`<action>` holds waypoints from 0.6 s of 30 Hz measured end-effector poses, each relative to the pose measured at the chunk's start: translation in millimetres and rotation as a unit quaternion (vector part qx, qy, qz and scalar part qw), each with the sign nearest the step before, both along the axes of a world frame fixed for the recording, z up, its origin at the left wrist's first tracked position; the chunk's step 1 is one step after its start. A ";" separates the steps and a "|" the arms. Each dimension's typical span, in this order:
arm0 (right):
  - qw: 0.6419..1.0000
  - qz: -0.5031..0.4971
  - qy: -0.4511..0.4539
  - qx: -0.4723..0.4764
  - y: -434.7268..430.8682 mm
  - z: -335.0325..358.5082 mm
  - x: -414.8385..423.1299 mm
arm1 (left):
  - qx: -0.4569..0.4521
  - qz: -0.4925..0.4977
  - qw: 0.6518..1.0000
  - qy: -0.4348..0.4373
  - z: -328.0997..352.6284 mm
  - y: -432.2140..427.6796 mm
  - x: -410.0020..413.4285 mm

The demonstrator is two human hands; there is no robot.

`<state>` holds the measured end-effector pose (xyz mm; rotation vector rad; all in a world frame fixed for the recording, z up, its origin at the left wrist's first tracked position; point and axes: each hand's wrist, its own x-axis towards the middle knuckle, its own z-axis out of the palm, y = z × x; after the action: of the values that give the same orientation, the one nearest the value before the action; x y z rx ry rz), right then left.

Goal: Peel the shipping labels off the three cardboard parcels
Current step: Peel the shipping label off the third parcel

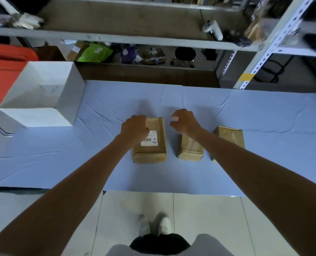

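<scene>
Your left hand point(135, 127) lies on the left parcel point(157, 154) and covers the upper left corner of its white label point(151, 141). The fingers are curled under, so I cannot tell if they pinch the label. Your right hand point(184, 121) hovers above the far end of the middle parcel point(190, 150), fingers loosely curled, holding nothing. Your right forearm hides part of this parcel and of the right parcel point(229, 134). All three stand on the desk point(79, 163) under a wrinkled pale blue cloth, with a white box point(42, 100) at its far left. Blurred metal shelves point(116, 36) stand behind.
</scene>
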<state>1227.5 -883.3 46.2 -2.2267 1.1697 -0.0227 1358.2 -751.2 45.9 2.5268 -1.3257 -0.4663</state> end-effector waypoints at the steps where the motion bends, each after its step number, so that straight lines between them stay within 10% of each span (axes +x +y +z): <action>1: 1.000 -0.003 0.003 0.001 0.6 0.0 -1.1 | 0.000 0.002 1.000 0.003 -0.8 -0.1 -0.1; 18: 0.997 0.059 0.017 0.046 -24.5 -18.5 -0.5 | 0.032 0.120 0.991 0.051 -8.9 -25.9 -24.6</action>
<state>1227.0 -907.7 27.6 -2.2181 1.0348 0.1162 1333.6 -777.1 37.0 2.6308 -0.9691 -0.5849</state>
